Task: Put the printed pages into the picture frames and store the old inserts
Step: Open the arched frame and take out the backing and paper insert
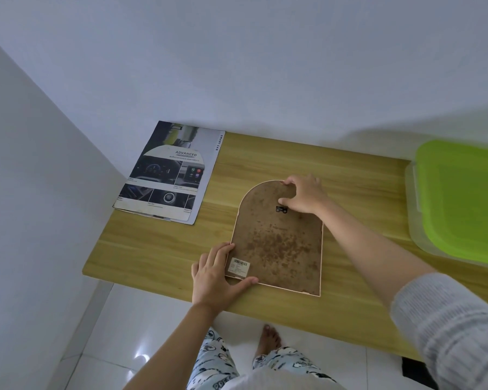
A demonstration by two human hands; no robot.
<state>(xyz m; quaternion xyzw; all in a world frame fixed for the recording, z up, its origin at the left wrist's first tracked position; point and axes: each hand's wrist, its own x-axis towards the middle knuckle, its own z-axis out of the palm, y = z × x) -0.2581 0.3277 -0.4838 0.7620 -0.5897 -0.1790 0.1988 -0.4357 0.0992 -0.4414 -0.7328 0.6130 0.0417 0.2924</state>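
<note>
Green-lidded box (462,198) blurred, cut off by the right edge

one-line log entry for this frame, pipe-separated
frame: arched, face down on table | left hand: holds bottom-left corner | right hand: grips top edge | printed pages: far left, untouched | green-lidded box: right
</note>
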